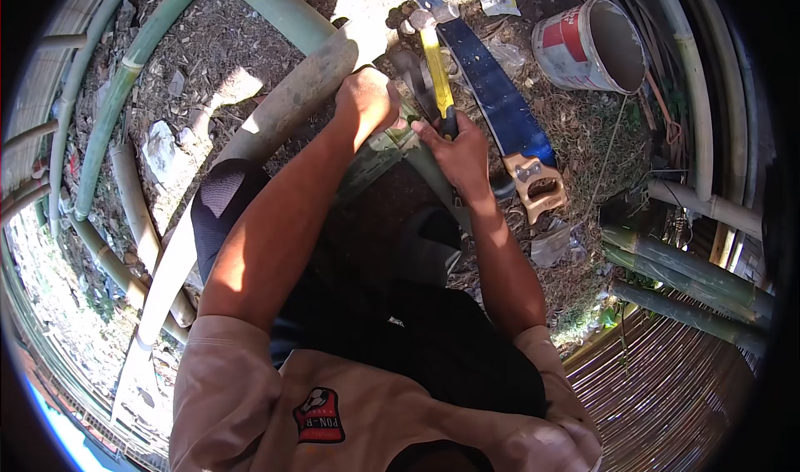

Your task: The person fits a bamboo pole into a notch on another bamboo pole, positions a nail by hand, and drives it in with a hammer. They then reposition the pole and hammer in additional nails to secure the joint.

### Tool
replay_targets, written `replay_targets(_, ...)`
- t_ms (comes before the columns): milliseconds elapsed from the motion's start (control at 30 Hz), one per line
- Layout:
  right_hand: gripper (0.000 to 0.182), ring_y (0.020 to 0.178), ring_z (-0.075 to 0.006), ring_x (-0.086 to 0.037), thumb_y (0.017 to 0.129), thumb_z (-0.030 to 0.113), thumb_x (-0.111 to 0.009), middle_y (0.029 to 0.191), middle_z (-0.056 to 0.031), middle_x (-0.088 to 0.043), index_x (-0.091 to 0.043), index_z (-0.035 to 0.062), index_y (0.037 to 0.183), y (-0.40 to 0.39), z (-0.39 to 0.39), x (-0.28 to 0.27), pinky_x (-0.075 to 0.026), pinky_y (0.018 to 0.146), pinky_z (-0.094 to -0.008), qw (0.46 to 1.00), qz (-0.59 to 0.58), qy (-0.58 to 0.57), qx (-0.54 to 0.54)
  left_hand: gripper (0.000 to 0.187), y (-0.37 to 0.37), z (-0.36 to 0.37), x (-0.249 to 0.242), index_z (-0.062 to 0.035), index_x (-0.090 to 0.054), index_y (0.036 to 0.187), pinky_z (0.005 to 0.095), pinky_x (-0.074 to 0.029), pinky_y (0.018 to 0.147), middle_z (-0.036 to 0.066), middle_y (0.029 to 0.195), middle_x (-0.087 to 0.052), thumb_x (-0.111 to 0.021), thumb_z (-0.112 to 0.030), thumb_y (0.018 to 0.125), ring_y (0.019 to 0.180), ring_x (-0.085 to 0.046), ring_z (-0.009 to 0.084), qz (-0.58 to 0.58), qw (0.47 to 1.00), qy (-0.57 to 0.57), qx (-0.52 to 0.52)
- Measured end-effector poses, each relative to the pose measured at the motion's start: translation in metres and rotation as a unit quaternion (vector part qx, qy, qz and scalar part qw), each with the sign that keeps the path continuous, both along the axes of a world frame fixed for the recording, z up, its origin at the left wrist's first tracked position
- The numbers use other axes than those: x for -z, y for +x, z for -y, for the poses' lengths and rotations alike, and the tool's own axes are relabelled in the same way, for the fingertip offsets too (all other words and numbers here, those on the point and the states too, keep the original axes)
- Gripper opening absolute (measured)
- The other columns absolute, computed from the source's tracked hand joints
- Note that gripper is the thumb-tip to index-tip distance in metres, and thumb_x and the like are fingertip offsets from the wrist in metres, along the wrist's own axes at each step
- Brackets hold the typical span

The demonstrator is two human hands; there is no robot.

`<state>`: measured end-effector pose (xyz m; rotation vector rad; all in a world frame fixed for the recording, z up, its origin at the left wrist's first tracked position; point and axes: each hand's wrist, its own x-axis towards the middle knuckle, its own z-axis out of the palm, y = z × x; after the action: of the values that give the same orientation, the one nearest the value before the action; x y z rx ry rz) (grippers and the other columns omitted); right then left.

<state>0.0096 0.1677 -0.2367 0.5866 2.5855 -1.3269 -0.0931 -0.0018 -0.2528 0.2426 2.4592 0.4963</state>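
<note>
My right hand is closed around the black grip of a hammer, whose yellow handle points away from me. My left hand makes a fist beside a thick bamboo pole; its fingers are turned away, and what they hold is hidden. Between and below both hands is a piece of green bamboo, with another length of bamboo meeting it at an angle. A dark, curved, blade-like piece shows between the left hand and the hammer.
Right of the hammer lies a handsaw with a blue blade and wooden handle. A white and red bucket lies tilted at upper right. More bamboo poles are stacked at right, and others at left. Chips and plastic scraps litter the ground.
</note>
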Motion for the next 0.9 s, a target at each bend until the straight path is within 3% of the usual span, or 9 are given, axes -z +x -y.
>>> replay_targets(200, 0.043, 0.069, -0.0173, -0.065, 0.080, 0.037, -0.093, 0.075, -0.0067, -0.069, -0.068, 0.0023, 0.089, -0.011, -0.006, 0.014, -0.053, 0.068, -0.0346, 0.995, 0.078, -0.066, 0.013, 0.030, 0.001, 0.001, -0.004, -0.0129, -0.084, 0.089, 0.0362, -0.057, 0.079, 0.007, 0.087, -0.078, -0.099, -0.020, 0.065, 0.084, -0.074, 0.0227, -0.010, 0.999, 0.028, -0.016)
replay_targets(267, 0.041, 0.050, -0.0073, -0.047, 0.081, 0.029, -0.095, 0.064, 0.0023, -0.057, -0.061, 0.0069, 0.088, -0.014, -0.006, 0.018, -0.037, 0.045, -0.0274, 0.983, 0.108, -0.138, 0.061, 0.030, 0.001, 0.002, -0.005, -0.0128, -0.083, 0.089, 0.0365, -0.057, 0.080, 0.007, 0.088, -0.078, -0.099, -0.021, 0.065, 0.085, -0.074, 0.0230, -0.003, 1.000, 0.025, -0.001)
replay_targets(367, 0.043, 0.044, -0.0063, -0.044, 0.081, 0.027, -0.096, 0.061, 0.0034, -0.053, -0.057, 0.0089, 0.088, -0.020, -0.008, 0.007, -0.033, 0.040, -0.0259, 0.956, 0.151, -0.233, 0.096, 0.028, 0.002, 0.003, -0.005, -0.0145, -0.083, 0.088, 0.0373, -0.057, 0.081, 0.007, 0.089, -0.078, -0.099, -0.021, 0.065, 0.087, -0.074, 0.0239, 0.008, 0.998, 0.049, -0.023)
replay_targets(600, 0.039, 0.045, -0.0051, -0.043, 0.084, 0.023, -0.093, 0.062, 0.0039, -0.053, -0.057, 0.0089, 0.089, -0.017, -0.008, 0.010, -0.033, 0.041, -0.0246, 0.964, 0.132, -0.210, 0.093, 0.026, 0.002, -0.002, -0.008, -0.0170, -0.083, 0.087, 0.0376, -0.058, 0.084, 0.007, 0.091, -0.078, -0.099, -0.024, 0.067, 0.090, -0.074, 0.0239, 0.015, 0.999, 0.013, -0.039)
replay_targets(667, 0.033, 0.046, -0.0043, -0.045, 0.087, 0.017, -0.090, 0.066, 0.0037, -0.057, -0.060, 0.0061, 0.096, -0.015, -0.014, 0.006, -0.033, 0.041, -0.0232, 0.935, 0.143, -0.308, 0.104, 0.027, 0.002, -0.003, -0.011, -0.0173, -0.083, 0.087, 0.0376, -0.058, 0.084, 0.006, 0.091, -0.078, -0.099, -0.024, 0.067, 0.091, -0.074, 0.0240, 0.031, 0.998, 0.007, -0.048)
replay_targets(800, 0.032, 0.050, -0.0039, -0.048, 0.088, 0.014, -0.086, 0.076, -0.0013, -0.066, -0.061, 0.0012, 0.103, 0.000, -0.016, 0.017, -0.035, 0.041, -0.0242, 0.940, 0.079, -0.323, 0.084, 0.026, 0.002, -0.003, -0.009, -0.0179, -0.083, 0.087, 0.0375, -0.058, 0.085, 0.006, 0.093, -0.078, -0.099, -0.024, 0.067, 0.092, -0.074, 0.0244, 0.015, 0.999, 0.004, -0.051)
replay_targets(867, 0.034, 0.050, -0.0040, -0.050, 0.090, 0.010, -0.083, 0.075, -0.0004, -0.064, -0.058, -0.0002, 0.110, 0.001, -0.005, 0.011, -0.035, 0.041, -0.0227, 0.935, 0.035, -0.333, 0.120, 0.046, -0.002, 0.000, -0.006, -0.0163, -0.082, 0.102, 0.0421, -0.057, 0.096, 0.009, 0.107, -0.077, -0.092, -0.051, 0.073, 0.105, -0.073, 0.0317, 0.039, 0.999, -0.024, 0.015)
replay_targets(900, 0.034, 0.050, -0.0040, -0.050, 0.090, 0.010, -0.083, 0.075, -0.0004, -0.064, -0.058, -0.0002, 0.110, 0.003, 0.000, 0.012, -0.035, 0.041, -0.0227, 0.934, 0.036, -0.334, 0.121, 0.046, -0.001, 0.000, -0.005, -0.0163, -0.082, 0.102, 0.0421, -0.057, 0.096, 0.009, 0.107, -0.077, -0.092, -0.051, 0.073, 0.105, -0.073, 0.0317, 0.040, 0.999, -0.025, 0.016)
